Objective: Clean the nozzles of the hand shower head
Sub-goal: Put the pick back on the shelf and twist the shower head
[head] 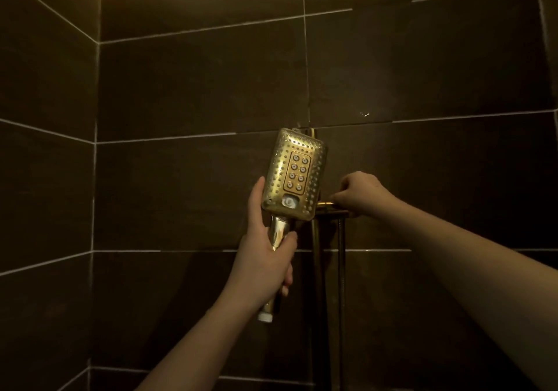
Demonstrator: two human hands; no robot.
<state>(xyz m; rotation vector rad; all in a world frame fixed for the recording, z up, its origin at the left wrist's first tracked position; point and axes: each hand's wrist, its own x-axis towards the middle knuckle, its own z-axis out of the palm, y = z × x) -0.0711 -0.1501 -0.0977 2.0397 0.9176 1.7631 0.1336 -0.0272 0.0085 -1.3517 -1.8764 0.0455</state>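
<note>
— Hands first: what has each got?
— Left hand (265, 258) is wrapped round the handle of the gold hand shower head (294, 176), held upright in front of the dark tiled wall (181, 88), nozzle face toward the camera. 8 larger nozzles sit in 2 columns at its centre.
— And the right?
— Right hand (360, 193), fingers curled, pinches a gold fitting (325, 203) on the shower rail (317, 239), just beside the head.

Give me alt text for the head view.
The left hand grips the handle of a gold shower head, nozzle face toward the camera. The right hand holds a gold fitting on the dark tiled wall.
</note>
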